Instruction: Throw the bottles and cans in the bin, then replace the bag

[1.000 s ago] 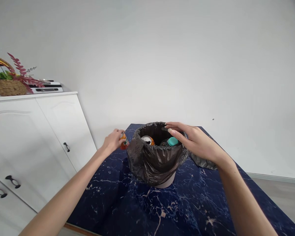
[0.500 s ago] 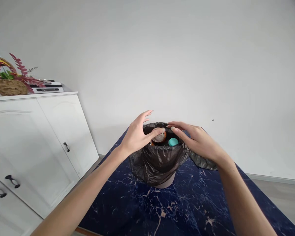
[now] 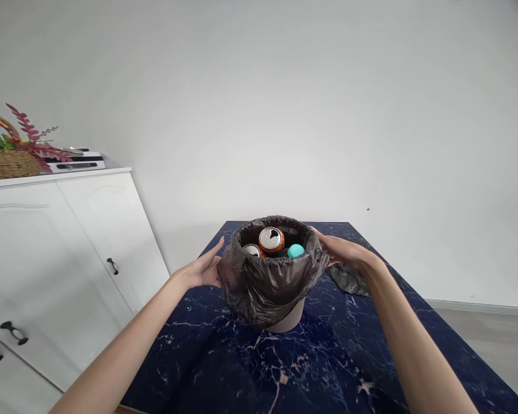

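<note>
I see my left hand (image 3: 204, 270) and right hand (image 3: 341, 251), both spread flat, touching the bag (image 3: 267, 284) lining the bin (image 3: 287, 322); cans (image 3: 271, 240) lie inside.

No readable text

The orange cans (image 3: 271, 240) inside the lined bin (image 3: 267, 282) show only bare metal tops; no label or brand is legible.

Between the two grips, thin crinkled plastic bin liner (image 3: 267, 282), dull grey-black with a faint sheen. Inside it, shiny metal can tops (image 3: 271, 237). Beneath, a glossy, marble-patterned navy tabletop (image 3: 224, 368); the bin (image 3: 287, 322) looks smooth and matt.
</note>
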Tool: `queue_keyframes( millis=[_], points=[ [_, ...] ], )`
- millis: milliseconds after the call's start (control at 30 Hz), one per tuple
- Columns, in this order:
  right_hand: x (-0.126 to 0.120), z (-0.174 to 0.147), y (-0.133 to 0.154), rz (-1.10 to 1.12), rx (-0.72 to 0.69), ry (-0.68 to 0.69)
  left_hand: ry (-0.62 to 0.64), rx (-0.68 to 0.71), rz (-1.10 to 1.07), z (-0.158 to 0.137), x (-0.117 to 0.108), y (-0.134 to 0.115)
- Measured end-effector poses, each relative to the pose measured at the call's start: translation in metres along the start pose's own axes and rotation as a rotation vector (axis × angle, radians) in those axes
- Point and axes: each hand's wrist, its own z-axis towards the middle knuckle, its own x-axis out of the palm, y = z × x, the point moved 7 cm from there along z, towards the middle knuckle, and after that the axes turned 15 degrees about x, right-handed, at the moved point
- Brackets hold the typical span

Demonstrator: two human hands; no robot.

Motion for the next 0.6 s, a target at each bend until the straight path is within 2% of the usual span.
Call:
queue_keyframes(
  millis=[33, 67, 133, 233, 400, 500, 600],
  points=[
    [0.005, 0.0, -0.002, 0.167, 0.065, 0.105, -0.005, 0.028, -0.224, -0.001, 0.003, 0.002],
    [0.006, -0.001, -0.001, 0.319, 0.12, 0.16, -0.052, 0.077, -0.36, -0.002, 0.002, 0.001],
    [-0.003, -0.006, 0.008, 0.528, 0.125, 0.097, -0.211, 0.199, -0.486, -0.003, -0.007, -0.011],
    [-0.016, -0.018, 0.024, 0.687, 0.098, -0.044, -0.384, 0.302, -0.503, -0.005, -0.016, -0.04],
    [-0.029, -0.036, 0.043, 0.883, -0.033, -0.245, -0.479, 0.399, -0.513, -0.006, -0.008, -0.101],
    [-0.036, -0.04, 0.044, 0.983, -0.07, -0.317, -0.593, 0.481, -0.539, -0.009, -0.005, -0.129],
    [-0.049, -0.039, 0.032, 1.08, -0.061, -0.392, -0.744, 0.522, -0.599, -0.014, -0.013, -0.141]
  ],
)
